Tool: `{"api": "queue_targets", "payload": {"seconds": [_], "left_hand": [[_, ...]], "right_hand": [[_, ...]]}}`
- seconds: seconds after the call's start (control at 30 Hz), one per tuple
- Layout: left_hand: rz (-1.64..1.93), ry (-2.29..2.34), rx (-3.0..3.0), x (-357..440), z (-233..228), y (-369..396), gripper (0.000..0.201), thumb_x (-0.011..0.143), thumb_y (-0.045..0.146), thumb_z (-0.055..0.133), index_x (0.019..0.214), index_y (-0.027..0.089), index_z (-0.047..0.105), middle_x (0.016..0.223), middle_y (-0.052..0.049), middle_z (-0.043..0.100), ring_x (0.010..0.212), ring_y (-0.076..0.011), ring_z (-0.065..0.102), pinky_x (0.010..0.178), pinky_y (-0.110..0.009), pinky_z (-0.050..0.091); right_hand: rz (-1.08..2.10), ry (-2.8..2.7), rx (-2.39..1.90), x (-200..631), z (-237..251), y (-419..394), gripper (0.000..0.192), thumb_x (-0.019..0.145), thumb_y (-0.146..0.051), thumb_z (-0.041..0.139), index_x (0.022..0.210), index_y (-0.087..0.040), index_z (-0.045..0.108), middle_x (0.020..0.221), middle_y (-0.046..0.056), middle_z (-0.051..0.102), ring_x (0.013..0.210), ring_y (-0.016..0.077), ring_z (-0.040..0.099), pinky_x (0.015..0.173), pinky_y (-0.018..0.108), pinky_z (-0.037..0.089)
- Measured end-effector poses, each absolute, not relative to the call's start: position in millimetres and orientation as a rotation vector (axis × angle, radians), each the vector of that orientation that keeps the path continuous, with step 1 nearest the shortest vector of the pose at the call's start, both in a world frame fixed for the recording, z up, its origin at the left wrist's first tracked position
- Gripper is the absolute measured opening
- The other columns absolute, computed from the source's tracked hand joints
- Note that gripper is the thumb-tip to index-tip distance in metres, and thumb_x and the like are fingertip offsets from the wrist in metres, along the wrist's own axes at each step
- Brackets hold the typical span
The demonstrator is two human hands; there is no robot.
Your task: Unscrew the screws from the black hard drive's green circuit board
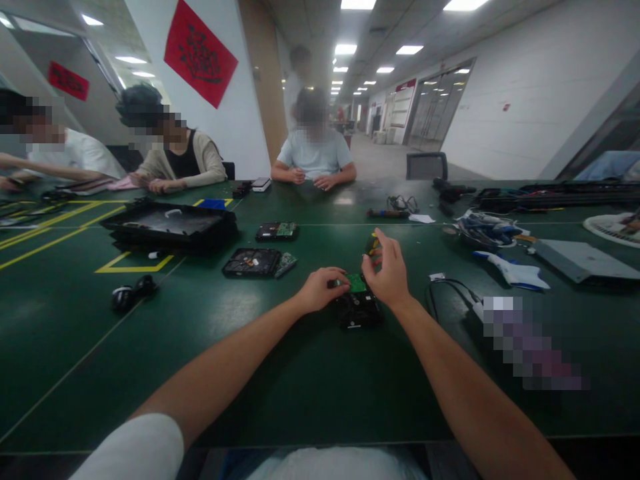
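A black hard drive [359, 312] with a green circuit board [357, 283] lies on the table in front of me. My left hand [324, 291] grips its left side, the curled fingers reaching onto the board. Over the drive's right side, my right hand [389, 270] holds a screwdriver [371, 244] by its yellow-and-black handle, between thumb and fingers. The screwdriver's lower end is too dark and small to make out. Left of the drive lie an opened hard drive [251, 262], a loose small board [286, 264] and another hard drive [277, 231].
On the green table [200, 373], a large black plastic casing [170, 227] stands left, near a coiled black cable [134, 292]. To the right lie a blue-and-white packet [515, 270], a grey metal case [585, 259] and a cabled, blurred item [530, 347]. Several people sit opposite.
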State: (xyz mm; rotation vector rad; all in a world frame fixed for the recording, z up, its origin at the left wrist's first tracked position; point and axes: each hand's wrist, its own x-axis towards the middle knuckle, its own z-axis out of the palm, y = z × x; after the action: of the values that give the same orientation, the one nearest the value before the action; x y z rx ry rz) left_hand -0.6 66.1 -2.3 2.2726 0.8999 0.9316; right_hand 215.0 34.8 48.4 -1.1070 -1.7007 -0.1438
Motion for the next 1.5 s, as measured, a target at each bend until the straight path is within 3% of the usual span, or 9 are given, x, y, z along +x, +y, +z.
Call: {"api": "queue_targets", "payload": {"seconds": [0.13, 0.33, 0.53, 0.7, 0.9, 1.07, 1.23, 1.4, 1.5], "left_hand": [[0.928, 0.908, 2.270, -1.2, -3.3, 66.3, 0.016, 0.088, 0.032, 0.074, 0.103, 0.028, 0.079, 0.123, -0.005, 0.074, 0.122, -0.0254, 0.066, 0.112, -0.046, 0.047], [0.928, 0.912, 2.283, -1.7, -4.5, 66.7, 0.016, 0.089, 0.032, 0.073, 0.103, 0.028, 0.079, 0.124, -0.005, 0.074, 0.122, -0.0256, 0.066, 0.112, -0.046, 0.047], [0.932, 0.914, 2.291, -1.8, -5.7, 67.2, 0.018, 0.088, 0.033, 0.074, 0.105, 0.028, 0.079, 0.124, -0.006, 0.073, 0.122, -0.0259, 0.066, 0.111, -0.046, 0.047], [0.922, 0.926, 2.297, -1.3, -6.8, 68.4, 0.017, 0.089, 0.034, 0.074, 0.105, 0.029, 0.079, 0.126, -0.005, 0.073, 0.119, -0.0252, 0.067, 0.111, -0.046, 0.047], [0.927, 0.927, 2.293, -1.2, -6.4, 68.3, 0.018, 0.089, 0.035, 0.074, 0.105, 0.029, 0.079, 0.125, -0.005, 0.073, 0.121, -0.0257, 0.067, 0.111, -0.045, 0.047], [0.931, 0.913, 2.295, -1.1, -6.3, 68.4, 0.017, 0.089, 0.034, 0.074, 0.104, 0.029, 0.080, 0.124, -0.005, 0.074, 0.121, -0.0256, 0.067, 0.111, -0.044, 0.047], [0.931, 0.913, 2.294, -1.4, -7.7, 69.1, 0.017, 0.089, 0.034, 0.074, 0.104, 0.029, 0.080, 0.124, -0.005, 0.074, 0.120, -0.0255, 0.067, 0.110, -0.045, 0.047], [0.935, 0.906, 2.293, -1.8, -6.5, 68.2, 0.018, 0.089, 0.034, 0.073, 0.105, 0.029, 0.079, 0.126, -0.005, 0.073, 0.120, -0.0251, 0.067, 0.111, -0.045, 0.047], [0.922, 0.918, 2.293, -1.8, -5.5, 67.6, 0.018, 0.089, 0.034, 0.074, 0.105, 0.028, 0.079, 0.126, -0.005, 0.073, 0.121, -0.0254, 0.066, 0.111, -0.046, 0.047]], "right_hand": [[-0.131, -1.709, -1.117, 215.1, 48.3, 34.0, 0.068, 0.093, -0.028, 0.061, 0.155, -0.026, 0.035, 0.129, 0.014, 0.053, 0.085, 0.0204, 0.065, 0.073, 0.042, 0.067], [-0.108, -1.706, -1.101, 214.2, 47.4, 34.3, 0.067, 0.094, -0.024, 0.057, 0.156, -0.025, 0.032, 0.132, 0.015, 0.051, 0.096, 0.0230, 0.065, 0.076, 0.042, 0.067], [-0.110, -1.673, -1.115, 214.2, 48.3, 34.4, 0.064, 0.093, -0.028, 0.062, 0.152, -0.024, 0.037, 0.130, 0.015, 0.051, 0.082, 0.0184, 0.065, 0.072, 0.040, 0.066], [-0.084, -1.693, -1.095, 215.3, 46.9, 36.0, 0.064, 0.094, -0.026, 0.058, 0.154, -0.026, 0.035, 0.133, 0.015, 0.051, 0.092, 0.0215, 0.066, 0.077, 0.040, 0.066], [-0.119, -1.661, -1.135, 214.7, 47.5, 35.5, 0.062, 0.094, -0.029, 0.061, 0.151, -0.024, 0.039, 0.131, 0.015, 0.052, 0.080, 0.0191, 0.065, 0.079, 0.045, 0.065], [-0.088, -1.686, -1.103, 214.9, 47.4, 35.4, 0.063, 0.094, -0.026, 0.058, 0.154, -0.025, 0.036, 0.137, 0.016, 0.051, 0.094, 0.0234, 0.066, 0.077, 0.043, 0.065], [-0.095, -1.670, -1.129, 215.2, 47.3, 35.8, 0.066, 0.093, -0.029, 0.062, 0.153, -0.027, 0.037, 0.136, 0.015, 0.052, 0.081, 0.0199, 0.066, 0.074, 0.043, 0.065], [-0.055, -1.707, -1.071, 215.7, 47.3, 35.2, 0.067, 0.093, -0.024, 0.058, 0.156, -0.029, 0.034, 0.141, 0.015, 0.050, 0.096, 0.0235, 0.067, 0.076, 0.040, 0.066], [-0.059, -1.703, -1.091, 215.2, 48.3, 34.6, 0.067, 0.094, -0.027, 0.059, 0.156, -0.028, 0.035, 0.138, 0.015, 0.051, 0.090, 0.0221, 0.067, 0.076, 0.042, 0.066]]}}
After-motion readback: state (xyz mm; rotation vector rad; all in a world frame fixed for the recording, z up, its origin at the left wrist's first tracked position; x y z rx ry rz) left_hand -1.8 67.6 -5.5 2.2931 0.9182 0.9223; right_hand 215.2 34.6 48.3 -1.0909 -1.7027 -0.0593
